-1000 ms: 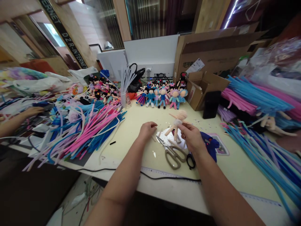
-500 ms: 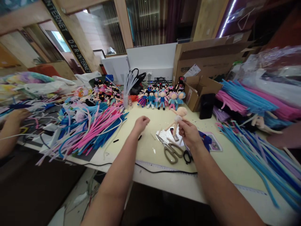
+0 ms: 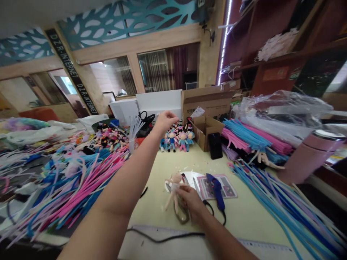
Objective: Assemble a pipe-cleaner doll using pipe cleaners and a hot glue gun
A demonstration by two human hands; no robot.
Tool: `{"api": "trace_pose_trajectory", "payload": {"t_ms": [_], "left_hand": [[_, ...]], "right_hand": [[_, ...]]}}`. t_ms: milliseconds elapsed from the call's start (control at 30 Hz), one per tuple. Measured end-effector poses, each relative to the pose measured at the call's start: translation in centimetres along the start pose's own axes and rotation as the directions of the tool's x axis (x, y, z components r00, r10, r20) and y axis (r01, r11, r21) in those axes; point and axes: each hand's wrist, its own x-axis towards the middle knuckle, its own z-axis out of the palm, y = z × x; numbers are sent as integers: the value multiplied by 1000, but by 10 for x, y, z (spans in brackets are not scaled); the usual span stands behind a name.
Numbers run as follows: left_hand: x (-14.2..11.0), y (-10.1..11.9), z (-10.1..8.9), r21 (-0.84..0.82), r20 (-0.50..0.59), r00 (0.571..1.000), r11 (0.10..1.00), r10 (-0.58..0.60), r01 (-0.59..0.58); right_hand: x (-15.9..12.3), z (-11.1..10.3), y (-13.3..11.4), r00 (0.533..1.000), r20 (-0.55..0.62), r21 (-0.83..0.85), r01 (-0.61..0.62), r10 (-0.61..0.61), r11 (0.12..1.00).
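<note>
My right hand (image 3: 191,198) pinches a bare, peach-coloured doll (image 3: 176,178) at its whitish middle, a little above the table. Its round head is up and its legs hang down. My left hand (image 3: 166,122) is stretched far forward in front of the finished dolls (image 3: 183,140). Its fingers are curled together, and whatever is between them, if anything, is hidden. Behind the held doll lie scissors (image 3: 182,217), mostly covered, with one handle loop showing. To the right of my right hand, a blue glue gun (image 3: 217,193) rests on a pink-edged picture card (image 3: 231,186).
A heap of pink, blue and lilac fuzzy stems (image 3: 89,180) covers the left. More blue stems (image 3: 273,202) lie right, near a pink flask (image 3: 310,159). Cardboard boxes (image 3: 207,126) and a black block (image 3: 215,145) stand behind. A cable (image 3: 162,240) crosses the front.
My left hand has reached forward and up toward the finished dolls. My right hand, still holding the bare doll, is lower. The view has tilted up and turned right, bringing the flask into sight.
</note>
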Motion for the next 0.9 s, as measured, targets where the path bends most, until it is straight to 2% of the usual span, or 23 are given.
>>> {"api": "trace_pose_trajectory", "payload": {"t_ms": [100,233,333,467,567,633,700,800,900], "left_hand": [[38,-11,52,-12,74,997,1000,-25,26],[84,-44,111,102,102,992,993,-73,63],[107,-71,143,212,126,991,977,-39,11],[126,-98,172,351,153,988,934,11,-65],[138,-110,185,400,272,962,911,-17,-97],[144,-115,190,391,328,944,914,-27,-110],[148,-116,191,377,329,944,920,-25,-107],[149,-111,181,362,292,956,929,-42,-70],[141,-101,153,269,244,970,962,-23,-45]], "right_hand": [[-1,1,-5,1000,7,38,26,-27,999],[-3,0,-14,999,26,103,41,-44,994],[-3,-1,-14,999,27,114,16,-19,993],[1,-1,2,1000,-7,94,3,-3,996],[6,-1,18,1000,25,132,-12,9,991],[9,-1,23,1000,-27,132,-2,5,991],[10,-1,21,996,-89,126,3,9,992],[5,-3,8,997,-67,114,-34,42,993],[-4,-6,-8,999,-32,135,-16,21,991]]}}
